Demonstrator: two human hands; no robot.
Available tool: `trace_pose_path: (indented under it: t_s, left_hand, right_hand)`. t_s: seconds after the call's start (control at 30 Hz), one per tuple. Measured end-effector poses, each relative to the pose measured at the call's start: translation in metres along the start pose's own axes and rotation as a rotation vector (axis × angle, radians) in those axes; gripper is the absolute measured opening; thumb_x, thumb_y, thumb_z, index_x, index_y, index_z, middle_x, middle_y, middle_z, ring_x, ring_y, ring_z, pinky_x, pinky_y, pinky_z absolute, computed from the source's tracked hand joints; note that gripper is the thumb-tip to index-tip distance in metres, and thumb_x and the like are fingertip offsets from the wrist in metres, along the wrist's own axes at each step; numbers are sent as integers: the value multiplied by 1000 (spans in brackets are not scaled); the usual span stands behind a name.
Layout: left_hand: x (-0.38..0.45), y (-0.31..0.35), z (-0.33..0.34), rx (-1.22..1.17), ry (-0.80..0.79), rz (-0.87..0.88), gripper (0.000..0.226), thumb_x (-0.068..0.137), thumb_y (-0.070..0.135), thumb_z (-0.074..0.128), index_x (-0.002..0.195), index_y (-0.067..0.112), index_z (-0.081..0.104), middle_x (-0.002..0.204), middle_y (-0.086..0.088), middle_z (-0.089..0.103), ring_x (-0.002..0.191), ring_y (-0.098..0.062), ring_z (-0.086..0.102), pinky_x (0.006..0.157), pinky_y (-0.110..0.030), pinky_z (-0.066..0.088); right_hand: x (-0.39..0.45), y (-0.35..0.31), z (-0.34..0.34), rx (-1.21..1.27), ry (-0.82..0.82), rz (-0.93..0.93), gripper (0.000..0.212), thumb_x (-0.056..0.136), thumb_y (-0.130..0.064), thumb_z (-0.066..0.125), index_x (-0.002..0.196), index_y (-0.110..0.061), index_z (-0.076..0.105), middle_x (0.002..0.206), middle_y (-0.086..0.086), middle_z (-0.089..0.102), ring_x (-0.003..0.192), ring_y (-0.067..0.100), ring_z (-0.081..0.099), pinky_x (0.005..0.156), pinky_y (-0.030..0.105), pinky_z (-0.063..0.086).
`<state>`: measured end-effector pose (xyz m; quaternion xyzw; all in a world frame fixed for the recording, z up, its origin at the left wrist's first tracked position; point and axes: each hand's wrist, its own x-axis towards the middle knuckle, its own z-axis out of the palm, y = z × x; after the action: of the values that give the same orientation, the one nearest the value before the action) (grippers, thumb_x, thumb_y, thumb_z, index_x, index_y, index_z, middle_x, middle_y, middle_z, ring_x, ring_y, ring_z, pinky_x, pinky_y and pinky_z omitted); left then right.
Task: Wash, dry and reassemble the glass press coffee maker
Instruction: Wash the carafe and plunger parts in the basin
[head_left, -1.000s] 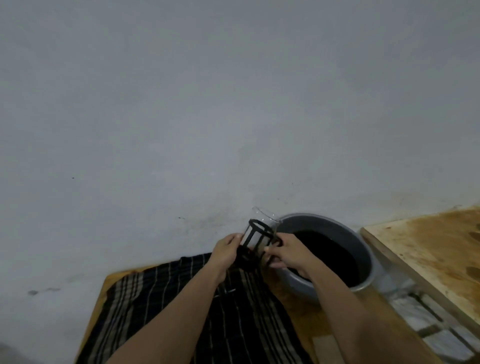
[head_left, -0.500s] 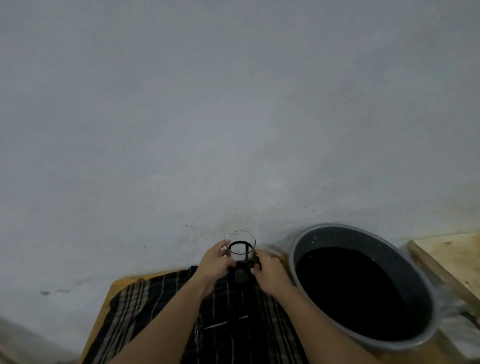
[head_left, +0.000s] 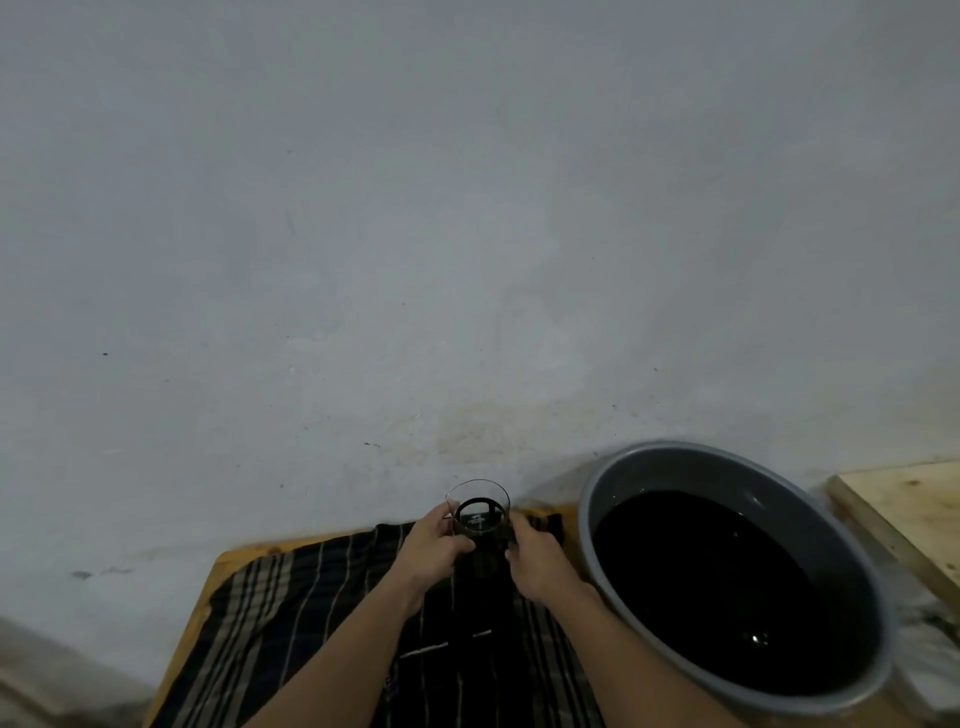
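Observation:
The glass press coffee maker (head_left: 479, 512), a clear beaker in a black frame, stands upright at the far edge of a dark striped cloth (head_left: 291, 623), close to the wall. My left hand (head_left: 435, 545) grips its left side. My right hand (head_left: 535, 558) holds its right side, over the black frame. The beaker's open rim faces up and its lower part is hidden behind my fingers. No plunger or lid shows.
A large grey basin (head_left: 862, 540) of dark water sits right of the cloth. Under the cloth is a wooden board (head_left: 218, 566). A pale wooden surface (head_left: 914, 499) lies at the far right. The grey wall (head_left: 467, 234) rises just behind.
The coffee maker went from tilted in the air by the basin to upright on the cloth's far edge. Both hands stayed on it, and the view shifted towards the basin.

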<state>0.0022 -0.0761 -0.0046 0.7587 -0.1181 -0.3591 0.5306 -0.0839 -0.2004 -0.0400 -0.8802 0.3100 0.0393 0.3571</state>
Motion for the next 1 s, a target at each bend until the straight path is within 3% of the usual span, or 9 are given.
trace_pose_path:
  t_s: [0.17,0.3,0.4,0.5,0.6,0.63,0.7,0.83,1.0]
  left_hand:
    - [-7,4,-3,218,-16,11,37,87,7,62,121,14,50,107,-2,63,90,-17,60,80,-32,47]
    - [-17,-3,-33,517,18,-13,43,87,23,67,126,9,54,123,-10,59,101,-21,57,82,-25,42]
    - [-29,-24,-59,574,101,-129,16,88,27,66,86,13,58,86,-6,56,70,-13,50,72,-27,39]
    - [-43,-45,-68,528,133,-225,37,90,38,62,67,16,44,68,0,44,59,-12,43,61,-29,39]
    - [-59,-62,-61,342,80,-268,40,92,44,57,102,5,59,99,-7,56,92,-25,58,70,-34,49]
    - [-62,-69,-58,277,70,-274,50,92,44,57,124,6,54,116,-9,55,105,-29,57,74,-37,52]
    - [-67,-82,-50,195,73,-267,56,93,38,57,140,11,43,125,-9,53,106,-27,55,77,-38,54]
    - [-80,-90,-49,106,100,-231,54,94,29,57,143,12,41,126,-10,53,104,-25,56,84,-38,53]
    - [-94,-56,-59,232,99,-83,35,94,30,57,119,8,61,92,-7,63,73,-16,56,63,-30,45]
  right_hand:
    - [-10,-8,-2,35,2,22,55,93,-11,51,142,-16,27,137,15,50,121,31,53,99,43,47]
    - [-45,-12,-5,88,278,3,51,92,-16,58,138,-18,36,133,8,48,116,25,55,93,35,48]
    - [-69,-9,7,105,264,-37,33,95,-25,54,128,-19,48,130,1,52,109,18,57,87,31,50]
    - [-70,0,25,53,76,17,40,98,-41,47,131,-20,48,129,3,53,114,22,54,89,34,48]
    - [-68,4,39,137,-30,74,42,100,-40,43,137,-19,47,134,6,55,119,23,54,91,30,46]
    - [-68,5,45,165,-62,100,40,101,-34,42,137,-18,47,134,7,55,116,22,56,87,27,46]
    - [-70,7,55,263,-93,174,36,101,-21,45,136,-16,49,132,8,55,102,20,62,79,28,52]
    - [-83,6,64,372,-65,241,31,96,-12,55,127,-10,56,107,7,60,80,17,64,76,29,56]
    - [-118,-6,42,505,19,165,26,93,-13,61,119,-13,60,105,7,65,80,16,69,73,25,59]
